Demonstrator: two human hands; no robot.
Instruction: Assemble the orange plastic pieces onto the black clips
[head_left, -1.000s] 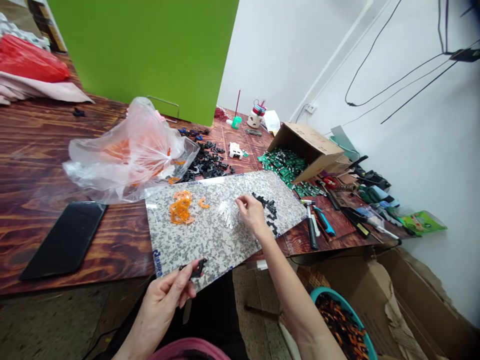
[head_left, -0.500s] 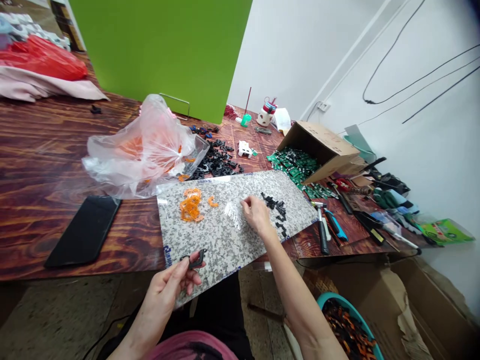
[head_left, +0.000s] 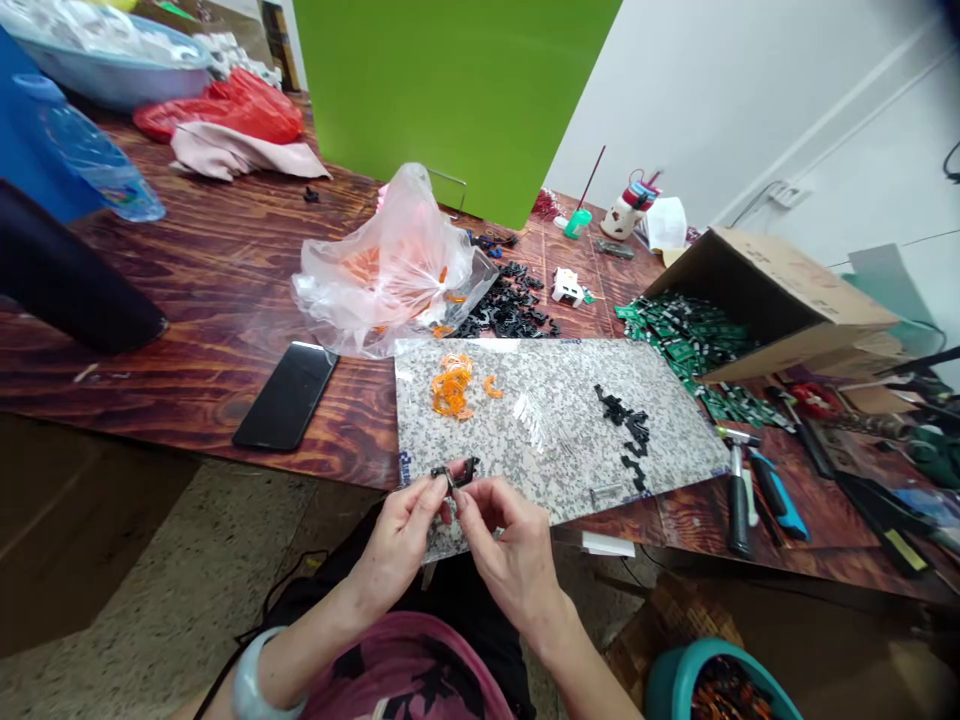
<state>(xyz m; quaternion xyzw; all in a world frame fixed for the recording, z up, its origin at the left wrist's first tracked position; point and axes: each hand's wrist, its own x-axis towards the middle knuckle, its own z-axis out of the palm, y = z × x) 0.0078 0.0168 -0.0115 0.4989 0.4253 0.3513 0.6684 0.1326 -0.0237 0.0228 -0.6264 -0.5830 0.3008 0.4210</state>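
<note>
My left hand pinches a small curved black plastic part just over the front edge of a speckled grey board. My right hand has thumb and forefinger closed against that part; whatever lies between them is too small to make out. On the board, from left to right, lie a heap of orange translucent plastic parts, a single orange C-shaped piece, a fan of thin clear strips and a cluster of black plastic parts.
Behind the board are a plastic bag with orange parts and a black heap. A phone lies left. To the right are a cardboard box spilling green circuit boards, and a hammer. A teal tub stands below.
My right hand has left the clear strips and come back to the black part in my left hand. Both hands now meet at the board's front edge. The view has swung left.
</note>
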